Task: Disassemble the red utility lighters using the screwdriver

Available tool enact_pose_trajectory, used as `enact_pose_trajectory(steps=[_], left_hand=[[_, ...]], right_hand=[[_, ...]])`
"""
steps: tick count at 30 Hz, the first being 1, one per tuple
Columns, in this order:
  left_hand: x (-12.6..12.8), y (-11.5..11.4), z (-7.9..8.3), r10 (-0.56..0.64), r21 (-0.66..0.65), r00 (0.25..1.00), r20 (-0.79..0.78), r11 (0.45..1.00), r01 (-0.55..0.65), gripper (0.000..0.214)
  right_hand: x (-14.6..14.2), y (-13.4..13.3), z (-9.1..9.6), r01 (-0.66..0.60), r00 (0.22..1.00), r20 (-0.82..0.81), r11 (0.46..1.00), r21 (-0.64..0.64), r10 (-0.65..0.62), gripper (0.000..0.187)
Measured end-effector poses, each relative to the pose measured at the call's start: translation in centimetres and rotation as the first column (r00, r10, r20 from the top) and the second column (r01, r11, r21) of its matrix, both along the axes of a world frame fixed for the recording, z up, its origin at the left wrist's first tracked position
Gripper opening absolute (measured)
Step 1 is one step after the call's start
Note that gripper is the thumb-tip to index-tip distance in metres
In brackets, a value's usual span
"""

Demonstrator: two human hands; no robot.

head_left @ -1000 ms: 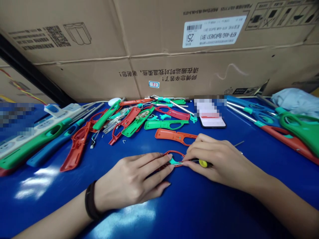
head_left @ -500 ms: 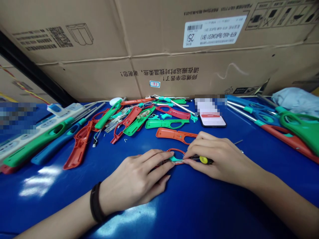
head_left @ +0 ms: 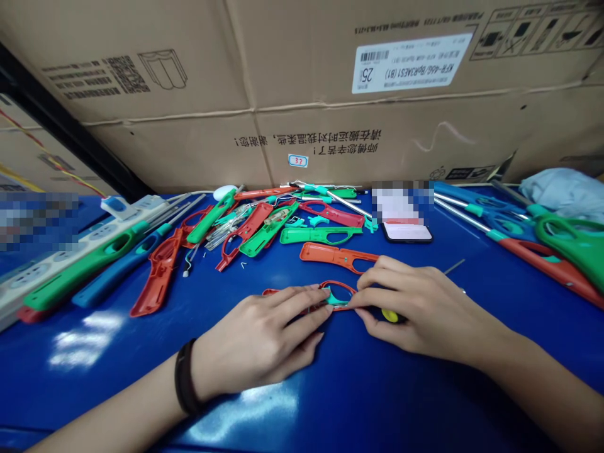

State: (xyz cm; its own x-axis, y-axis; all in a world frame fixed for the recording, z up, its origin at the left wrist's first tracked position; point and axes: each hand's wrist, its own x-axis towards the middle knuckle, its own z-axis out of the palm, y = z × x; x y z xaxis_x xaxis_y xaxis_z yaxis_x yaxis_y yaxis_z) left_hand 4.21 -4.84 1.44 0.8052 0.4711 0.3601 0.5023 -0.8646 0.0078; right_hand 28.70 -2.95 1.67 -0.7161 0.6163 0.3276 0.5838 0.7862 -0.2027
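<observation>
A red lighter casing half (head_left: pixel 340 309) with a teal trigger (head_left: pixel 334 297) set in its loop lies on the blue table. My left hand (head_left: pixel 264 340) is over its handle end, fingers pressing it down and covering most of it. At the loop's right end, my right hand (head_left: pixel 410 305) pinches the casing with thumb and forefinger; any small part between those fingertips is hidden. Beneath my right palm shows a yellow-and-black handle (head_left: pixel 391 314), mostly covered. A thin metal rod (head_left: pixel 455 266) sticks out behind that hand. Just beyond lies an orange casing half (head_left: pixel 330 254).
Lighter casing halves, such as a green one (head_left: pixel 321 235), and metal parts (head_left: pixel 224 229) are heaped at the back. A phone (head_left: pixel 406 229) lies beside them. Long lighters (head_left: pixel 542 251) sit at right, others (head_left: pixel 89 264) by a power strip (head_left: pixel 28 280). A cardboard box (head_left: pixel 189 145) stands behind.
The whole view has shifted slightly, so everything appears a little further right. Both hands keep nearly the same hold, and less of the dark part by the yellow handle shows.
</observation>
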Motion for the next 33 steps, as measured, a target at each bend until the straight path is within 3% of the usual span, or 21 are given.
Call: enact_pose_trajectory(steps=[4,11,16,22,33], left_hand=[[-0.1,0.2,0.3,0.01,-0.135,0.997,0.072,0.991,0.0,0.028],[0.6,1.0,0.4,0.21,-0.402,0.941,0.264,0.911,-0.09,0.014],[1.1,1.2,0.5,0.2,-0.357,0.945,0.258,0.929,-0.099,0.011],[1.5,0.7,0.9,0.216,-0.301,0.968,0.126,0.938,-0.17,0.014],[2.2,1.3,2.1,0.317,-0.406,0.948,0.012,0.868,-0.285,0.009]], right_hand=[[0.0,-0.1,0.0,0.0,1.0,0.008,0.999,0.041,-0.001,0.014],[-0.1,-0.2,0.2,0.0,1.0,0.017,1.0,0.025,-0.001,0.017],[-0.1,-0.1,0.2,0.0,1.0,0.021,1.0,0.01,0.0,0.018],[-0.1,-0.1,0.0,-0.005,1.0,0.006,1.0,0.014,0.004,0.017],[0.2,0.1,0.1,-0.017,0.999,-0.051,0.999,-0.046,0.014,0.015]])
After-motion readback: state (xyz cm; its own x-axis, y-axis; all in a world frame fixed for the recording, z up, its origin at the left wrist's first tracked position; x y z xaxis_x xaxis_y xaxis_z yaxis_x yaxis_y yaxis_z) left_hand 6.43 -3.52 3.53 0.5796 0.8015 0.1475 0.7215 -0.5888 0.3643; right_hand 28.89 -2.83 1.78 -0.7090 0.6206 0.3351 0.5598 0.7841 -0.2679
